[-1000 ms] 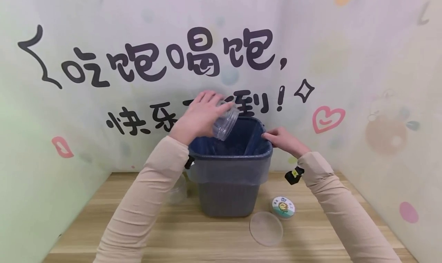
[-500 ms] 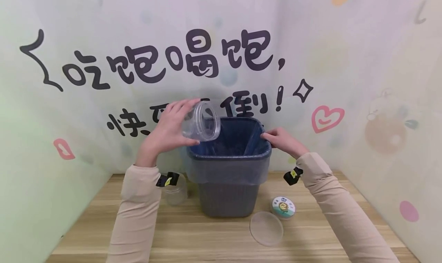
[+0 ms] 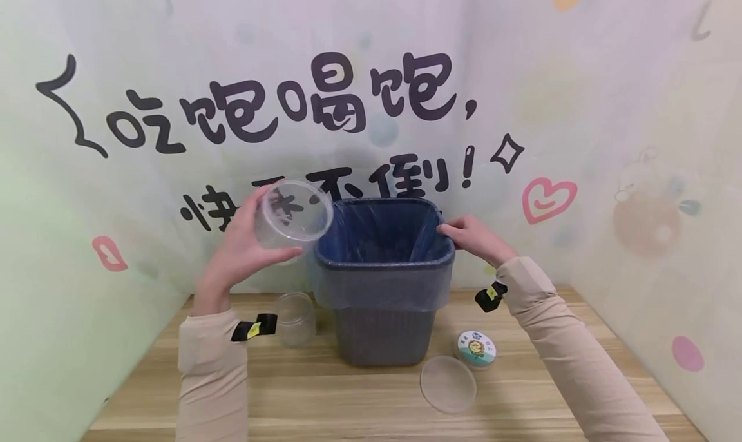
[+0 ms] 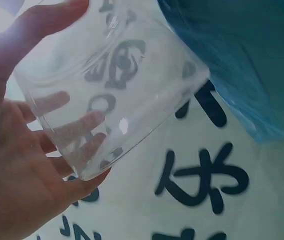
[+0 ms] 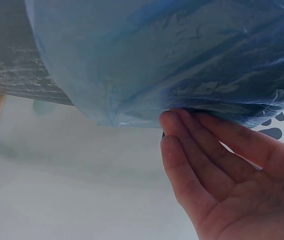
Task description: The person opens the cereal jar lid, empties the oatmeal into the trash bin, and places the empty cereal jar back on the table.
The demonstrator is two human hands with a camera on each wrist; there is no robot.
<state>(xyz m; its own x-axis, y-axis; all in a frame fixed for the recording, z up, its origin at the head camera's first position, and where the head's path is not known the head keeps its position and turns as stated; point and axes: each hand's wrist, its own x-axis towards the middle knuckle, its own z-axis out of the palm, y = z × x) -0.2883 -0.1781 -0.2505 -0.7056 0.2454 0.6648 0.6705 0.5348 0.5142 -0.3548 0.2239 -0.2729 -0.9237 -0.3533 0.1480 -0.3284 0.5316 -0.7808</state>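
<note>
My left hand grips a clear plastic jar, tilted beside the bin's left rim. Through the jar wall in the left wrist view, the fingers of the left hand show wrapped around it. A dark bin stands upright, lined with a translucent blue bag folded over its rim. At the bin's right corner, my right hand pinches the rim and liner. From the right wrist, several fingers of that hand lie against the outside of the bag.
Another clear jar stands on the wooden table left of the bin. To the bin's front right lie a clear round lid and a round lid with a printed label. A printed wall rises behind.
My left hand has drawn the jar from over the bin's opening to its left side, turning it on the way. The right hand stays at the rim.
</note>
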